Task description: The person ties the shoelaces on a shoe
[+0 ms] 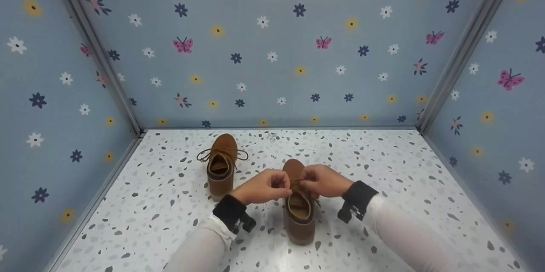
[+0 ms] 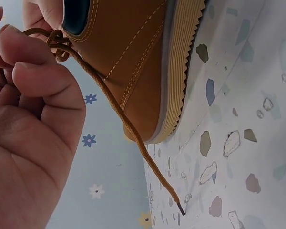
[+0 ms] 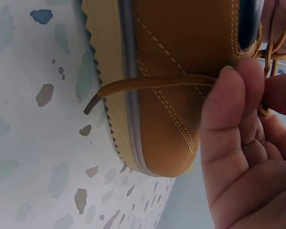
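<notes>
A brown lace-up shoe [image 1: 300,230] stands upright, toe pointing away, between my two hands. At its front opening my left hand [image 1: 266,186] pinches part of the brown shoelace [image 2: 128,125] with curled fingers. From the opposite side my right hand [image 1: 328,181] pinches the lace too, thumb against fingers. A small knot [image 2: 59,44] with loops shows at the top of the tongue in the left wrist view. One loose lace end [image 3: 138,84] hangs over the shoe's side in the right wrist view. The fingers partly hide the laces in the head view.
A matching brown shoe [image 1: 224,143] with a tied bow stands to the left and farther back. Both shoes are on a white speckled surface [image 1: 383,157]. Blue flowered panels [image 1: 272,42] enclose it at the back and both sides.
</notes>
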Motion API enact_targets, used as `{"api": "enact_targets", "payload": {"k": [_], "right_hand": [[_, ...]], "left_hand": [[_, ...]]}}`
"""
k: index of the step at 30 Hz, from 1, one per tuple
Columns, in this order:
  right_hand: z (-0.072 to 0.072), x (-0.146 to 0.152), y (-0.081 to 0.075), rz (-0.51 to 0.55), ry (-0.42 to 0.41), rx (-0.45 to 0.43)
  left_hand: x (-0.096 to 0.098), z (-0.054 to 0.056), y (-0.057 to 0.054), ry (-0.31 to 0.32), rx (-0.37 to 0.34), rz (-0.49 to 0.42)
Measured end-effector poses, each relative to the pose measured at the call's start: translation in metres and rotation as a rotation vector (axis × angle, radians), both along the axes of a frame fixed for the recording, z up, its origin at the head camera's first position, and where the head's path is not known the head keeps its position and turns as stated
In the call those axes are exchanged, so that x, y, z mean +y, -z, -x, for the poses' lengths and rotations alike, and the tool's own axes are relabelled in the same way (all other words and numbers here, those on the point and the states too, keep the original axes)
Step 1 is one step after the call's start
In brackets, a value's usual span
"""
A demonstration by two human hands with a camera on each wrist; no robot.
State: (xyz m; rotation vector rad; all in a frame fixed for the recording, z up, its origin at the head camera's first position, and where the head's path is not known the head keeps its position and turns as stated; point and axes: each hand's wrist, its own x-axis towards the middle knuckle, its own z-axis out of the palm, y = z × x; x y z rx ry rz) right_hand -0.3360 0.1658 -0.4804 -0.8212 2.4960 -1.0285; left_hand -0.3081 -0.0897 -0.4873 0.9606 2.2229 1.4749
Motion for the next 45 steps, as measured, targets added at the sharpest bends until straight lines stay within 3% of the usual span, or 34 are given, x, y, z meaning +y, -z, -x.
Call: {"api": "enact_targets", "payload": {"k": [10, 18, 25, 28, 32, 37, 40, 45], "right_hand": [[-0.005, -0.005, 0.011, 0.08, 0.079, 0.147], [-0.01, -0.011, 0.02, 0.092, 0.126, 0.34], [-0.012, -0.013, 0.022, 0.105, 0.128, 0.369], [-0.011, -0.013, 0.023, 0.106, 0.131, 0.353], [-0.012, -0.012, 0.023, 0.108, 0.138, 0.338], [-0.013, -0.012, 0.023, 0.114, 0.137, 0.343], [-0.013, -0.012, 0.024, 0.124, 0.135, 0.344], [-0.012, -0.012, 0.024, 0.128, 0.129, 0.347]], "left_hand": [[0.002, -0.003, 0.004, 0.051, 0.031, 0.009], [0.0, -0.007, 0.002, 0.071, 0.033, 0.04], [-0.008, -0.005, 0.001, 0.087, -0.005, -0.025], [-0.014, -0.001, 0.0, 0.04, -0.033, -0.072], [-0.017, 0.005, -0.002, -0.116, -0.068, -0.104], [-0.015, 0.018, 0.0, -0.293, -0.047, -0.067], [-0.012, 0.026, 0.0, -0.313, -0.051, -0.027], [-0.005, 0.035, -0.002, -0.241, -0.081, 0.064]]}}
